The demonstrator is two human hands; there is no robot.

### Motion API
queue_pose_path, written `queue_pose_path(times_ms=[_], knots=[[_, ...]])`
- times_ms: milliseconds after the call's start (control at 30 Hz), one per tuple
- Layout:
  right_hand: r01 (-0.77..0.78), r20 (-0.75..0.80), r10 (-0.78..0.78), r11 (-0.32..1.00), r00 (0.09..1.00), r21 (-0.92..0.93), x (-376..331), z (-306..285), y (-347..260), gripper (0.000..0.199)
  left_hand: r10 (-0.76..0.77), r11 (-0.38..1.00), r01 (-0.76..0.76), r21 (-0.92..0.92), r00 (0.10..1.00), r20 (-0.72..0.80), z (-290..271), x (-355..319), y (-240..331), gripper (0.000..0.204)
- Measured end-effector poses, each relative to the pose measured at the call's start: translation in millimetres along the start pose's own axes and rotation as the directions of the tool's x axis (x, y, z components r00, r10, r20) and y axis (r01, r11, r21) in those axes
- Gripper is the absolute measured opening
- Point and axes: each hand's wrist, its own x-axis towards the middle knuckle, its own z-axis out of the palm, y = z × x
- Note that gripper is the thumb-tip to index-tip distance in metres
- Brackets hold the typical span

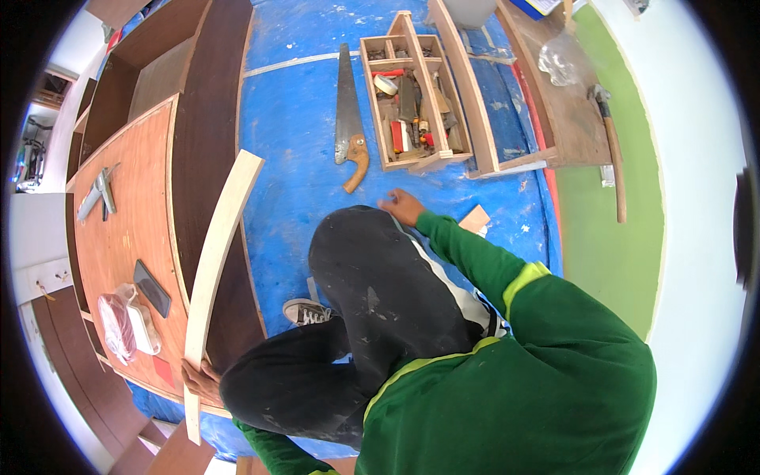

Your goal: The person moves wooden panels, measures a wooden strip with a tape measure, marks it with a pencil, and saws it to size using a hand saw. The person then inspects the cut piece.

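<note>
We crouch on a blue tarp (pixel 301 95) beside a curved wooden cabinet (pixel 138 206), our left hand (pixel 202 378) pressed against the near end of one long, pale curved strip (pixel 218 261) that leans on the cabinet's edge; whether its fingers wrap the strip we cannot tell. Our right hand (pixel 402 207) rests loosely curled over our knee, holding nothing. Held at one end only, the strip could slide off the edge or swing toward the far side. We count one open wooden toolbox (pixel 416 99) far ahead, one handsaw (pixel 348 119) left of it, one hammer (pixel 609 150) far right, one dark phone (pixel 151 288) on the cabinet top.
</note>
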Motion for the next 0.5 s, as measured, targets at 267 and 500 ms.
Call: queue_pose_path(times_ms=[267, 500], knots=[[-0.345, -0.077, 0.422, 0.821, 0.903, 0.454, 115.3, 48.3, -39.7, 0.068, 0.058, 0.991, -0.057, 0.118, 0.998, -0.005, 2.2, 3.9, -9.0, 0.064], [-0.235, -0.102, 0.302, 0.879, 0.948, 0.415, 73.5, 65.1, -29.0, 0.069, 0.053, 0.980, -0.048, 0.193, 0.998, -0.022, 6.8, -11.5, -28.7, 0.065]])
